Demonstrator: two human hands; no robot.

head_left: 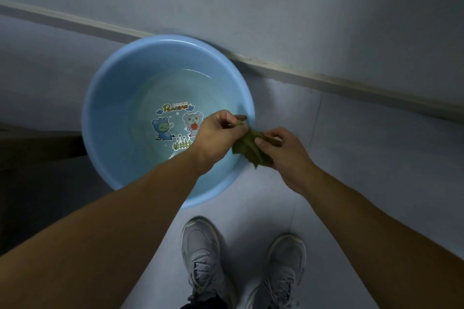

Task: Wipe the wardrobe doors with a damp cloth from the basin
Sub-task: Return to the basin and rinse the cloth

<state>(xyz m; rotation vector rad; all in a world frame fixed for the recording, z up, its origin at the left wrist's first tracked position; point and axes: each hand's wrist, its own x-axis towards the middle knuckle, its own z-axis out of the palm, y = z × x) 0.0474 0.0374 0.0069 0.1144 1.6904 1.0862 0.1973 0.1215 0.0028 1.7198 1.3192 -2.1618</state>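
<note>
1. The blue basin (113, 98) sits on the floor with a little water in it.
2. The left hand (216, 138) and the right hand (288, 158) each pinch the cloth with curled fingers, over the basin's right edge.
3. The green cloth (247, 145) is bunched up between them. It looks soft, wet and light. Hold the thick middle so it does not slip.
4. The writing (175, 107) in the basin seems to say "Astronaut POABEAR".

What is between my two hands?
The green cloth: the left hand pinches its upper end and the right hand grips its lower part, at the basin's right edge. The head view shows it.
</note>
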